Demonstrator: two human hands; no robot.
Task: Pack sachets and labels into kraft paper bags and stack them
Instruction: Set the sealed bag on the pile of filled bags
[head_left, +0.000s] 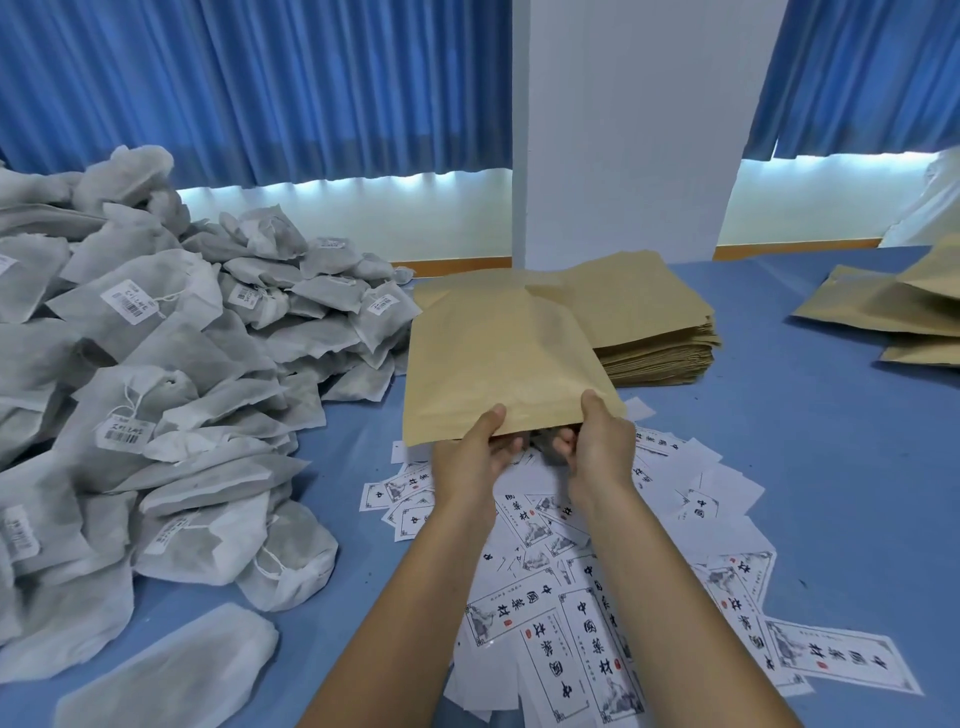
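I hold a kraft paper bag (493, 358) above the table by its near, open edge. My left hand (475, 449) pinches the left part of that edge, thumb on top. My right hand (597, 441) grips the right part the same way. Something grey shows at the bag's mouth between my fingers; I cannot tell what it is. A big heap of grey-white sachets (156, 364) with barcode tags fills the left side. White printed labels (597, 597) lie scattered under and around my forearms.
A flat stack of kraft bags (660, 332) lies just behind the held bag. More kraft bags (893, 312) are piled at the far right. The table has a blue cloth (831, 467). A white pillar (623, 130) and blue curtains stand behind.
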